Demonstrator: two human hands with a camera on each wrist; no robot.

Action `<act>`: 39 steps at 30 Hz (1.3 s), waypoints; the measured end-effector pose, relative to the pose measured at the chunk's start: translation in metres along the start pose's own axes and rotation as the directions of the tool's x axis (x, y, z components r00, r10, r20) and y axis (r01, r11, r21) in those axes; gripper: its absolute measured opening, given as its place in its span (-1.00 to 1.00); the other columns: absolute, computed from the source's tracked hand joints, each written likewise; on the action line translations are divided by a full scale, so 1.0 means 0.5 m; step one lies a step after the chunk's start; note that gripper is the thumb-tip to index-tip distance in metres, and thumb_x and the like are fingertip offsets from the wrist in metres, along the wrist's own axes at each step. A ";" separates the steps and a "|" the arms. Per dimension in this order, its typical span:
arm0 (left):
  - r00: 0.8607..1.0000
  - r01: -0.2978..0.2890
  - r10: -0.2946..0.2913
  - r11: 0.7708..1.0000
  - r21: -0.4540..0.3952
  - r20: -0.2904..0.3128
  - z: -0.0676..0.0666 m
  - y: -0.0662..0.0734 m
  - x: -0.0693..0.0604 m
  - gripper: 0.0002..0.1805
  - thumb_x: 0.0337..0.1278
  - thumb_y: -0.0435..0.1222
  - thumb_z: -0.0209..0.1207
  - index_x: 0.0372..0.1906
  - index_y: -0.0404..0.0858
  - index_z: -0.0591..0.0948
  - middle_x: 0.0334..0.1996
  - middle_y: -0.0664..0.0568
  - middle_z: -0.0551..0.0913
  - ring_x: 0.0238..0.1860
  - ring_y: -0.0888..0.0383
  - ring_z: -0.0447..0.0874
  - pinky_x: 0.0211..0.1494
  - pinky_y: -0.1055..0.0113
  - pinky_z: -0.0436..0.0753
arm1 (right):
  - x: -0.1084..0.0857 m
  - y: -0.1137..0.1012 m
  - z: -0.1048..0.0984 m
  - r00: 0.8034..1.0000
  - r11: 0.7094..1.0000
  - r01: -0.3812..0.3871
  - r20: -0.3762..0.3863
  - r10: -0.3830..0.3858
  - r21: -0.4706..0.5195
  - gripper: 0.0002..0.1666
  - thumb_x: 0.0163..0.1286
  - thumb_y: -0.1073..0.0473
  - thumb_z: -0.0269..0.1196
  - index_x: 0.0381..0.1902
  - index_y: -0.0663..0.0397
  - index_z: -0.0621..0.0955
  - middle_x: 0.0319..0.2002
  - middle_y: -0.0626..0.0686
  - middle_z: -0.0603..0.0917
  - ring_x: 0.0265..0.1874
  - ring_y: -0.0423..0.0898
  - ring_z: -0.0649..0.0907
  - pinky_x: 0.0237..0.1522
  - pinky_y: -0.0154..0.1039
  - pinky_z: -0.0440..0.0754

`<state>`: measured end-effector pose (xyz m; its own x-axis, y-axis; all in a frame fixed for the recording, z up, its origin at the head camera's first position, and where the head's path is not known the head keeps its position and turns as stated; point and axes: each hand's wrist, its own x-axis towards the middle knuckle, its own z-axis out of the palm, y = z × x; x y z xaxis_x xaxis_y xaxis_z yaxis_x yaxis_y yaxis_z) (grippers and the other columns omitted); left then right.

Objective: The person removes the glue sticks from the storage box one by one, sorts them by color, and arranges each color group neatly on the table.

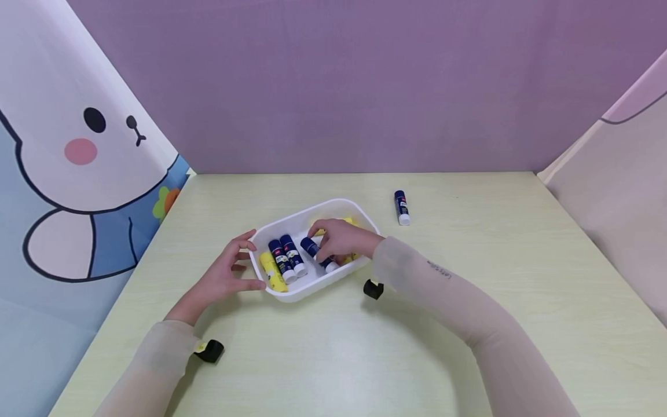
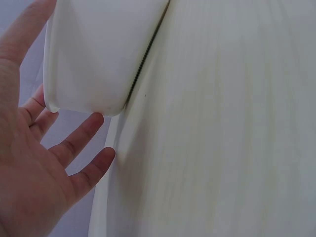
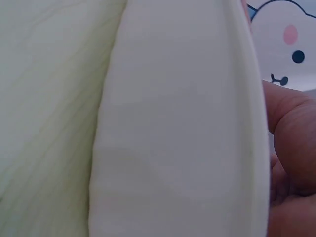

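Observation:
A white plastic tray point(image 1: 307, 293) stands on the table with glue sticks inside. My left hand point(image 1: 228, 272) is at its left end, thumb near the front corner and loosely spread fingers along the rim; in the left wrist view, fingertips touch the tray wall point(image 2: 98, 54). My right hand point(image 1: 341, 238) reaches inside and pinches a dark blue glue stick point(image 1: 310, 247) with a white end, tilted in the tray. Two more blue glue sticks point(image 1: 282, 260) and a yellow tube point(image 1: 273, 272) lie at the left; yellow pieces point(image 1: 350, 220) are partly hidden behind the right hand.
Another blue glue stick point(image 1: 402, 207) lies on the table point(image 1: 333, 359) behind the tray, to the right. A purple cloth point(image 1: 365, 87) hangs along the back edge, and a cartoon-printed cloth point(image 1: 104, 191) along the left. Black wrist cameras point(image 1: 373, 289) stick out below both sleeves.

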<state>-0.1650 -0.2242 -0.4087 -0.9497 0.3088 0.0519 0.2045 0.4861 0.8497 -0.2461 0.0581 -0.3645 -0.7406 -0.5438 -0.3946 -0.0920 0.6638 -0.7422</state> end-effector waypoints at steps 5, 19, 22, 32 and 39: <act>1.000 0.005 -0.005 1.000 0.001 -0.004 -0.001 0.001 -0.001 -0.27 -0.05 -0.36 0.50 0.15 -0.31 0.28 0.57 -0.14 -0.02 0.26 -0.32 0.38 0.19 -0.21 0.41 | -0.005 0.009 -0.019 1.000 0.996 0.004 0.000 -0.004 0.089 -0.33 0.20 0.30 0.43 0.26 -0.03 0.47 -0.15 0.08 0.68 -0.40 -0.03 0.67 -0.45 -0.21 0.66; 1.000 0.006 -0.006 1.000 -0.002 -0.002 -0.001 0.003 0.000 -0.27 -0.05 -0.36 0.50 0.15 -0.31 0.28 0.57 -0.14 -0.02 0.25 -0.31 0.39 0.19 -0.20 0.42 | -0.033 0.036 -0.074 0.997 0.931 0.065 -0.059 -0.047 0.358 -0.36 0.34 0.36 0.30 0.35 -0.02 0.44 0.04 0.19 0.63 -0.18 0.01 0.68 -0.29 -0.16 0.69; 1.000 0.004 -0.004 1.000 -0.002 -0.001 -0.001 0.002 0.000 -0.27 -0.05 -0.36 0.50 0.15 -0.31 0.28 0.57 -0.14 -0.02 0.25 -0.31 0.39 0.18 -0.19 0.42 | -0.041 0.042 -0.085 0.996 0.918 0.081 -0.067 -0.059 0.388 -0.37 0.37 0.35 0.26 0.37 0.01 0.41 0.08 0.22 0.61 -0.14 0.02 0.67 -0.28 -0.17 0.68; 1.000 -0.002 0.002 1.000 -0.009 0.001 -0.001 0.001 -0.002 -0.28 -0.04 -0.36 0.50 0.15 -0.31 0.28 0.57 -0.13 -0.02 0.25 -0.30 0.39 0.18 -0.19 0.42 | -0.054 0.072 -0.115 0.989 0.860 0.124 -0.130 -0.067 0.494 -0.34 0.40 0.37 0.19 0.43 0.02 0.36 0.16 0.24 0.54 -0.03 0.03 0.62 -0.11 -0.06 0.67; 1.000 -0.005 0.005 1.000 -0.018 0.003 -0.001 -0.001 -0.001 -0.27 -0.05 -0.36 0.50 0.15 -0.31 0.28 0.57 -0.14 -0.02 0.25 -0.30 0.40 0.18 -0.17 0.42 | -0.061 0.088 -0.131 0.983 0.824 0.142 -0.178 -0.050 0.548 -0.34 0.42 0.36 0.17 0.45 0.02 0.35 0.21 0.24 0.52 -0.03 0.01 0.62 -0.16 -0.10 0.67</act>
<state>-0.1645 -0.2250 -0.4088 -0.9479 0.3139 0.0548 0.2053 0.4698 0.8586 -0.2712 0.1377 -0.3497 -0.8418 -0.4763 -0.2538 0.1841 0.1887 -0.9646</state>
